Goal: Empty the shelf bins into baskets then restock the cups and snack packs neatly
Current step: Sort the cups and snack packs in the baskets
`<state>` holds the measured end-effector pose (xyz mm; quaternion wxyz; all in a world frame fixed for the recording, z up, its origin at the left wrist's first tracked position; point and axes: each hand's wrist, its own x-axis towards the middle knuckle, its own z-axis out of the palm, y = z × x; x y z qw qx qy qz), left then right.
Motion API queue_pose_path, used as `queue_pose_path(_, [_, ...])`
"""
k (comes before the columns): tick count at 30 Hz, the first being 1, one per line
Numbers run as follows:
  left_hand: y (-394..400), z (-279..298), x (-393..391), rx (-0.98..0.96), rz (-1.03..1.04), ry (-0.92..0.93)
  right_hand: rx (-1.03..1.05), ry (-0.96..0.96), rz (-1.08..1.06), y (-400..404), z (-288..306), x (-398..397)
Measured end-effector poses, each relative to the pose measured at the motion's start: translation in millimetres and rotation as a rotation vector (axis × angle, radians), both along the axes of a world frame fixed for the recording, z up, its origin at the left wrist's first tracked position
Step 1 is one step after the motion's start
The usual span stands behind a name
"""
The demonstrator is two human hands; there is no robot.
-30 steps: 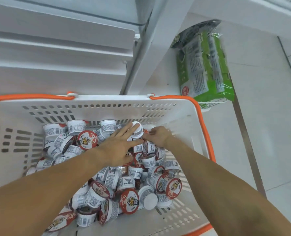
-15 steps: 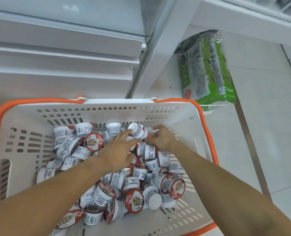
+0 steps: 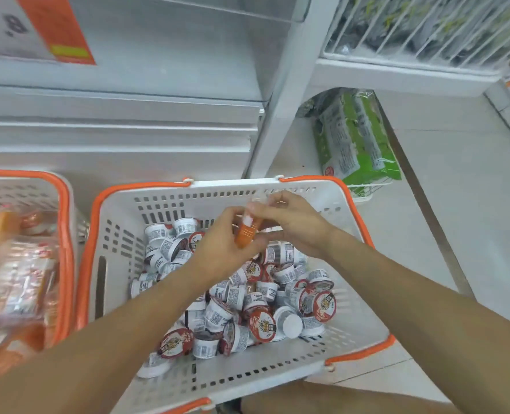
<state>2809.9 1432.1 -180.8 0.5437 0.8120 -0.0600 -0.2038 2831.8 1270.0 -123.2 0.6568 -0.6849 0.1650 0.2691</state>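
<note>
Cups [image 3: 247,297] fill the near basket [image 3: 331,192]; both hands, left [image 3: 221,249] and right [image 3: 292,222], have lifted from the pile and now grip what looks like stacked cups [image 3: 246,234] above it, so restocking can begin.

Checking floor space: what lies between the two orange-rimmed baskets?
In the head view, only a narrow strip of bare floor separates the snack-pack basket from the cup basket.
</note>
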Motion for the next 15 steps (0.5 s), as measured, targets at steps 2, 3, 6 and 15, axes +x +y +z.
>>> queue_pose_path(2, [23.1, 23.3, -3.7, 0.062, 0.060, -0.066, 0.167, -0.010, 0.146, 12.2, 15.9, -7.0])
queue_pose_path(3, [36.0, 30.2, -6.7, 0.109, 0.056, -0.084, 0.150, -0.008, 0.179, 14.6, 18.0, -9.2])
queue_pose_path(6, [71.4, 45.0, -22.5, 0.180, 0.024, -0.010, -0.330, -0.046, 0.174, 10.9, -8.6, -17.2])
queue_pose_path(15, [105.1, 2.6, -74.8, 0.155, 0.076, 0.367, -0.819, 0.049, 0.873, 20.0, -108.8, -99.2])
